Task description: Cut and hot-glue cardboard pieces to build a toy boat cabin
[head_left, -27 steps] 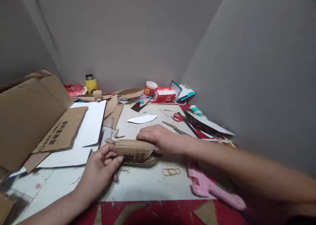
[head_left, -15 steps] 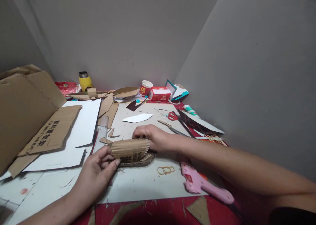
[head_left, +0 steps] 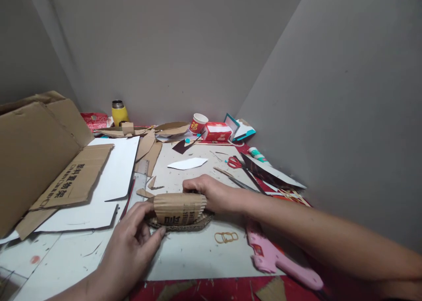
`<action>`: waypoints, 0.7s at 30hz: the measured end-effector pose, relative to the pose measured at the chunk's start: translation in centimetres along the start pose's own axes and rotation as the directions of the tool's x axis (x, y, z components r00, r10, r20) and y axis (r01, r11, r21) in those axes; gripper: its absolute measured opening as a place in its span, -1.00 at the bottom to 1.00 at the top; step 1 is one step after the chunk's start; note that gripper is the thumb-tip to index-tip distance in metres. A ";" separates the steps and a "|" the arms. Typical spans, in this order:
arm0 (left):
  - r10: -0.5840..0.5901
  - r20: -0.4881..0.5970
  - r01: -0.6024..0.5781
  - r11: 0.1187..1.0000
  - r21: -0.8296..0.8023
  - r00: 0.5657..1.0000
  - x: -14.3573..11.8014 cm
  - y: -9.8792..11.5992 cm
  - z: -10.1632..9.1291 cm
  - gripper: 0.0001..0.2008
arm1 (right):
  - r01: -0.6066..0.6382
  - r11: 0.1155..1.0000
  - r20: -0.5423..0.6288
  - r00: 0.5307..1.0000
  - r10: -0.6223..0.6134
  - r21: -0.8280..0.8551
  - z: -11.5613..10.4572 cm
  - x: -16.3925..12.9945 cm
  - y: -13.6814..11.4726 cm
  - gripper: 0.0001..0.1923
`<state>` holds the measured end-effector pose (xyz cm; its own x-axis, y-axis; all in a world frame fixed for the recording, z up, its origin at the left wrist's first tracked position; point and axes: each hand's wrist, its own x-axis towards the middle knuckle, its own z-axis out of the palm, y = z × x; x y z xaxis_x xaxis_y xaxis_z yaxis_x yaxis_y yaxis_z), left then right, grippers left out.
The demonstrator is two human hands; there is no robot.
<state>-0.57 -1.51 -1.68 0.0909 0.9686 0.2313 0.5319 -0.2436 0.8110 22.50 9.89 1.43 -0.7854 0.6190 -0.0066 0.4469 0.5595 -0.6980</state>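
Note:
A curved strip of corrugated cardboard point(head_left: 180, 208) with black print arches over a layered cardboard base point(head_left: 189, 226) in the middle of the white board. My left hand point(head_left: 138, 237) grips the piece at its left end, thumb against the front edge of the base. At the right end my right hand point(head_left: 207, 193) is closed on the far side of the strip; its fingertips are hidden behind the cardboard. In front of the piece lies a chain of tan rings point(head_left: 226, 237). A pink glue gun point(head_left: 280, 259) rests below my right forearm.
Red-handled scissors point(head_left: 234, 162), a white paper cutout point(head_left: 187, 163) and a clear ruler point(head_left: 141, 173) lie on the board. A large cardboard box point(head_left: 39, 147) stands left. A yellow bottle point(head_left: 119, 113), paper cup point(head_left: 198, 122) and red box point(head_left: 216, 131) line the back.
The view has tilted slightly, so everything sits a little lower and further right. The strip now shows a more rounded arch, and my left thumb has slid along the front edge of the base.

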 end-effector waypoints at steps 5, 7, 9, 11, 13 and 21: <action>-0.240 0.137 0.264 0.944 -0.200 0.961 0.2 0.5 -0.2 -0.67 | 0.000 1.000 0.017 1.000 0.000 -0.007 -0.1 0.0 -0.3 -0.90; -0.337 0.288 0.422 0.847 -0.324 0.897 0.2 0.6 0.0 -0.67 | -0.004 1.000 0.021 1.000 0.004 -0.010 -0.2 0.0 -0.4 -0.90; -0.370 0.373 0.505 0.771 -0.387 0.851 0.1 0.6 0.2 -0.66 | -0.013 1.000 0.026 1.000 0.014 -0.027 -0.3 0.0 -0.5 -0.89; -0.382 0.396 0.529 0.753 -0.391 0.835 0.0 0.7 0.3 -0.64 | -0.025 0.998 0.018 0.999 0.026 -0.049 -0.4 -0.1 -0.5 -0.86; -0.396 0.390 0.533 0.766 -0.359 0.831 0.1 0.8 0.2 -0.64 | -0.024 0.998 0.005 1.000 0.025 -0.056 -0.5 -0.1 -0.5 -0.76; -0.328 0.345 0.433 0.853 -0.291 0.879 0.5 1.7 0.0 -0.81 | -0.055 0.996 0.178 0.982 0.068 -0.076 -1.1 0.3 -1.2 -0.77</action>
<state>0.40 -1.40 -0.21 0.1960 0.9486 -0.2485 0.2486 0.1970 0.9484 22.24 9.99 3.05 -0.8171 0.5474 -0.1810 0.5204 0.5650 -0.6403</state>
